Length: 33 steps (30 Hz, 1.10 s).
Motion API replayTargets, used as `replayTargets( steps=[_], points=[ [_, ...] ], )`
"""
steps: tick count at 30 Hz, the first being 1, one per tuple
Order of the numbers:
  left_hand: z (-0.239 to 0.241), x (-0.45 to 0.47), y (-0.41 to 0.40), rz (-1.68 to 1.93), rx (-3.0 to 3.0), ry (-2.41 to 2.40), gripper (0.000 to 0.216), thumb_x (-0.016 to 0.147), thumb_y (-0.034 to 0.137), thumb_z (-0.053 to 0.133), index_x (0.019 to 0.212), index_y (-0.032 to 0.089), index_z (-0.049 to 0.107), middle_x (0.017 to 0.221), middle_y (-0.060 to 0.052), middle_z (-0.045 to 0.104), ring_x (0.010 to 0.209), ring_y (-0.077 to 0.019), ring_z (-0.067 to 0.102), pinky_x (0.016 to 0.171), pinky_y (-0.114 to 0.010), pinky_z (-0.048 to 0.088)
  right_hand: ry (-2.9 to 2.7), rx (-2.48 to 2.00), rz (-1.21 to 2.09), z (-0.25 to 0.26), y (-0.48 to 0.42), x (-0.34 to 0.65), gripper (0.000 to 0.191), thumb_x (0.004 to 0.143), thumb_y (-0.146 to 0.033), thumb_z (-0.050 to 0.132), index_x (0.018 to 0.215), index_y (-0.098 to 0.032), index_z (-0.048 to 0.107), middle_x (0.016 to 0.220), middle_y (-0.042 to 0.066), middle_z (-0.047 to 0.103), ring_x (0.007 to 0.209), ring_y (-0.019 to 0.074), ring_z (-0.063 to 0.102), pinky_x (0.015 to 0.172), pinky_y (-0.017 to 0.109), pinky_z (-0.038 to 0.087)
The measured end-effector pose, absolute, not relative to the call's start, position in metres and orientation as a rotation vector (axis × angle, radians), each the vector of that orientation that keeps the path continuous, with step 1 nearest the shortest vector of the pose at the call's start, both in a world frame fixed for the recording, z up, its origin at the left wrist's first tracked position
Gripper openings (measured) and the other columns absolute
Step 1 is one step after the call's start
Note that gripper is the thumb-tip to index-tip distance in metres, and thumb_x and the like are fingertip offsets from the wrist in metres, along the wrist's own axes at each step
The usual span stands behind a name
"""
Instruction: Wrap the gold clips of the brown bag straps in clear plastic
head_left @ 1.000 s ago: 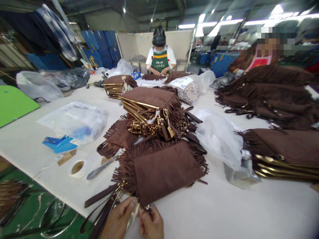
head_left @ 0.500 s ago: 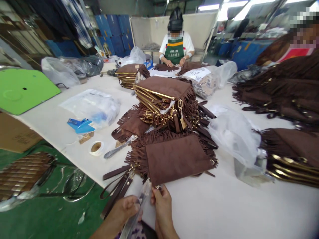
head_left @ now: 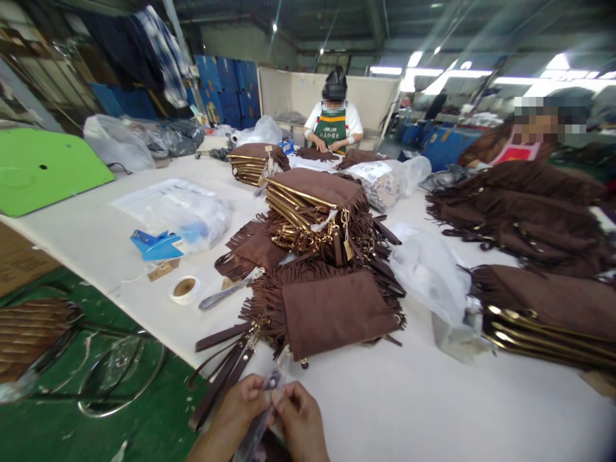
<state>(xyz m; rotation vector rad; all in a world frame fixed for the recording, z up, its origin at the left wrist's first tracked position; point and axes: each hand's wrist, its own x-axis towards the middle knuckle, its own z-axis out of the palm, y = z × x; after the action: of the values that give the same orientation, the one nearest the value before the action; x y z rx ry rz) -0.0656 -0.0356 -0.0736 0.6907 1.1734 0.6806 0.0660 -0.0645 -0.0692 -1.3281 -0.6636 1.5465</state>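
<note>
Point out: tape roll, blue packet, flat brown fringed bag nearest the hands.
tape roll point(head_left: 184, 289), head view, on its paper ring's near rim.
blue packet point(head_left: 154, 245), head view, on the middle of its blue face.
flat brown fringed bag point(head_left: 337, 311), head view, on the centre of its plain suede panel.

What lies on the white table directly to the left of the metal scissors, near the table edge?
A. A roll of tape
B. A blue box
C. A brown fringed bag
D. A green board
A: a small roll of tape lies flat on the table, just left of the scissors; the green board is far off at the left.
</note>
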Motion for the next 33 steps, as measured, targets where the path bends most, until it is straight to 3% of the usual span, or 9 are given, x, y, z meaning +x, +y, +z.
replayTargets(
  steps=[7,13,16,21,27,33],
  points=[
    [-0.052,-0.069,-0.043,0.676,0.532,1.050,0.036,0.079,0.047,0.067,0.089,0.012,0.062,0.065,-0.004,0.065,0.053,-0.0114,0.056,0.051,-0.020,0.038,-0.832,-1.464,1.480,-0.054,-0.057,0.078,0.033,0.076,-0.046,0.061,0.061,-0.017,0.056,0.051,-0.001,0.056,0.049,0.0121,0.046,0.048,0.021,0.034],
    [-0.061,-0.057,-0.036,0.582,0.590,1.231,0.047,0.056,0.053,0.079,0.073,0.015,0.058,0.053,-0.002,0.061,0.045,-0.0135,0.052,0.045,-0.022,0.035,-1.128,-1.635,1.152,-0.061,-0.061,0.079,0.017,0.081,-0.031,0.057,0.069,-0.020,0.059,0.064,0.001,0.060,0.061,0.0160,0.055,0.059,0.024,0.036],
    [-0.060,-0.049,-0.031,0.626,0.770,1.279,0.037,0.059,0.045,0.076,0.065,0.016,0.053,0.052,0.001,0.057,0.048,-0.0143,0.052,0.048,-0.023,0.038,-1.229,-1.708,1.005,-0.062,-0.062,0.080,0.011,0.080,-0.025,0.057,0.070,-0.021,0.058,0.068,0.001,0.060,0.064,0.0169,0.055,0.063,0.025,0.036],
    [-0.038,-0.046,-0.030,0.503,0.810,1.318,0.021,0.072,0.037,0.061,0.072,0.017,0.053,0.054,0.002,0.056,0.048,-0.0140,0.052,0.048,-0.023,0.039,-1.128,-1.572,1.329,-0.065,-0.062,0.089,0.019,0.086,-0.034,0.052,0.074,-0.019,0.056,0.063,0.001,0.059,0.056,0.0148,0.053,0.055,0.023,0.037],
    [-0.028,-0.055,-0.029,0.415,0.427,1.184,0.017,0.069,0.031,0.061,0.076,0.017,0.055,0.056,0.002,0.055,0.042,-0.0089,0.043,0.042,-0.020,0.034,-0.988,-1.234,1.583,-0.067,-0.061,0.109,0.027,0.085,-0.036,0.055,0.106,-0.020,0.057,0.075,0.000,0.059,0.056,0.0122,0.048,0.052,0.021,0.038],
    [-0.027,-0.065,-0.022,0.308,0.362,1.069,0.020,0.063,0.030,0.065,0.074,0.017,0.056,0.057,0.001,0.058,0.038,-0.0081,0.042,0.036,-0.019,0.033,-1.260,-1.307,1.457,-0.055,-0.046,0.109,0.018,0.078,-0.011,0.054,0.079,-0.020,0.069,0.071,-0.001,0.061,0.067,0.0138,0.054,0.063,0.021,0.039]
  ],
)
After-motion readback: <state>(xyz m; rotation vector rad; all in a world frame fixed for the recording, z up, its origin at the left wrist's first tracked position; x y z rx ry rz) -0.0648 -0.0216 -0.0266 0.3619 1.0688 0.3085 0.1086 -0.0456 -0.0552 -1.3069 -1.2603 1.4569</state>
